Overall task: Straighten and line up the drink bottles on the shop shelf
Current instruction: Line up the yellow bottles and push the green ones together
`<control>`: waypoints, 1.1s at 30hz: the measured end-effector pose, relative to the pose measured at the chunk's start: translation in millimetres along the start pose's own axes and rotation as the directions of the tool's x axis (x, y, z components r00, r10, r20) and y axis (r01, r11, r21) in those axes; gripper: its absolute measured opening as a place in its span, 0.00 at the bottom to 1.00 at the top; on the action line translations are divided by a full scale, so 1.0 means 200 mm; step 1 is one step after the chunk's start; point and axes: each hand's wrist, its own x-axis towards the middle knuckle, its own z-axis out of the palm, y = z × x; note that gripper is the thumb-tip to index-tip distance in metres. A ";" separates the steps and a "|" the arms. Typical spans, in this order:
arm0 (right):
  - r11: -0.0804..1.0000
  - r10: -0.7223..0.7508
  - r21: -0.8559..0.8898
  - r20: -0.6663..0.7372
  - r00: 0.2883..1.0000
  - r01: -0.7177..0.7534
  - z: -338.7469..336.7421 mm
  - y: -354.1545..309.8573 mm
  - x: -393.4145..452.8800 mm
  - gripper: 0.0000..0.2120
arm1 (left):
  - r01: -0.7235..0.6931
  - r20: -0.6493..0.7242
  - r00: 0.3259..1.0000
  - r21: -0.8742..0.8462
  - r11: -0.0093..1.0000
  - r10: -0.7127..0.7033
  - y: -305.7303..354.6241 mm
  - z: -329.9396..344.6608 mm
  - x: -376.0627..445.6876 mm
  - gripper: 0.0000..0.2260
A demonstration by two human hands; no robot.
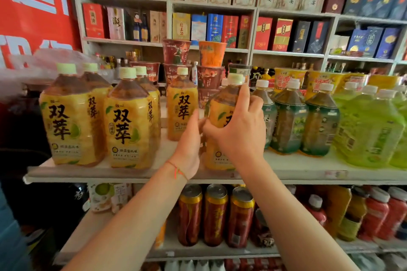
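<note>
Head view.

Forearms: two bare forearms, nearest the camera, rise from the lower edge toward the upper shelf point(136, 175); the left wrist carries a thin red cord.

Right hand point(239, 130): wrapped over the front and shoulder of a yellow-labelled tea bottle point(220, 116), fingers point(253, 101) curled round its upper body, thumb low on the label. Grasping the bottle, probably to turn its label forward and draw it into line.

Left hand point(190, 145): set against the same bottle's lower left side, palm toward it, fingertips near the right thumb. Whether these fingers curl round the bottle or only press flat cannot be told; likely steadying the base while the other hand turns.

Held tea bottle: stands at the front edge of the upper shelf, upright or nearly so, label partly hidden by the hands.

Matching bottles, placed relative to the held bottle: one single bottle point(181, 105) just left and set further back, out of line with the front row; two front-row pairs well to the left point(130, 121) point(72, 114), labels facing out.

Green-labelled tea bottles point(290, 116): immediately right of the held bottle, crowded close, which may explain the careful two-handed hold.

Pale green bottles point(370, 130): further right.

Instant noodle cups point(211, 66): stacked behind.

Drink cans point(214, 215): on the shelf below.
</note>
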 end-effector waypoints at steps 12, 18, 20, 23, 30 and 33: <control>0.998 0.059 -0.001 -0.033 0.998 -0.060 -0.10 0.41 0.12 0.49 | -0.057 -0.174 0.982 0.128 0.990 0.079 -0.07 0.23 0.17 0.38; 0.931 -0.313 0.067 -0.361 0.878 0.359 -0.08 0.32 0.07 0.30 | -0.085 -0.176 0.976 0.223 0.971 0.126 -0.06 0.24 0.21 0.16; 0.856 -0.440 0.132 -0.320 0.839 0.500 -0.04 0.25 0.08 0.21 | -0.111 -0.233 0.953 0.330 0.937 0.195 -0.09 0.20 0.22 0.09; 0.909 -0.364 0.208 -0.021 0.931 0.360 0.02 0.14 0.14 0.23 | -0.141 -0.308 0.909 0.409 0.902 0.281 -0.14 0.13 0.24 0.13; 0.998 0.021 -0.055 0.361 0.932 -0.001 0.17 0.06 0.30 0.39 | -0.055 -0.191 0.976 0.262 0.963 0.107 -0.10 0.08 0.23 0.36; 0.970 -0.053 -0.228 0.150 0.987 0.087 0.23 0.06 0.25 0.36 | 0.032 -0.150 0.989 0.080 0.996 -0.019 -0.05 0.04 0.27 0.36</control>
